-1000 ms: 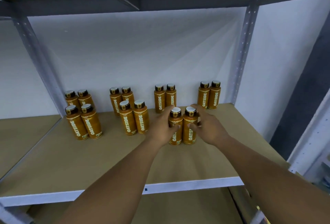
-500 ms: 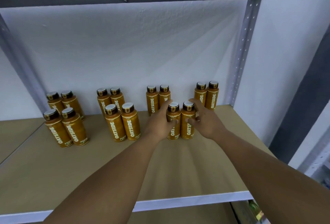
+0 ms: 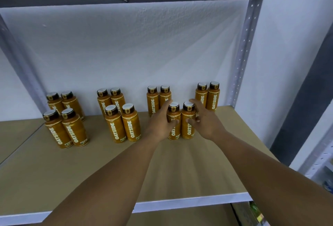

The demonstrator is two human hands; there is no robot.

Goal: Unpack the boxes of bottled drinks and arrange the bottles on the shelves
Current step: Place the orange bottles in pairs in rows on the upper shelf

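Orange bottles stand upright in pairs on the shelf [image 3: 198, 171], most near its back edge | left hand [image 3: 161, 124] fingers curl around the left front bottle [image 3: 173, 123] | right hand [image 3: 205, 122] fingers wrap the right front bottle [image 3: 188, 123] | these two touch, toward the back right corner.

Left hand [image 3: 161, 123] covering label of left front bottle [image 3: 173, 121], lower parts of rear bottle pair [image 3: 158, 99] hidden behind it, small label print unreadable, green items [image 3: 255, 209] below shelf blurred, forearms cut off by bottom edge
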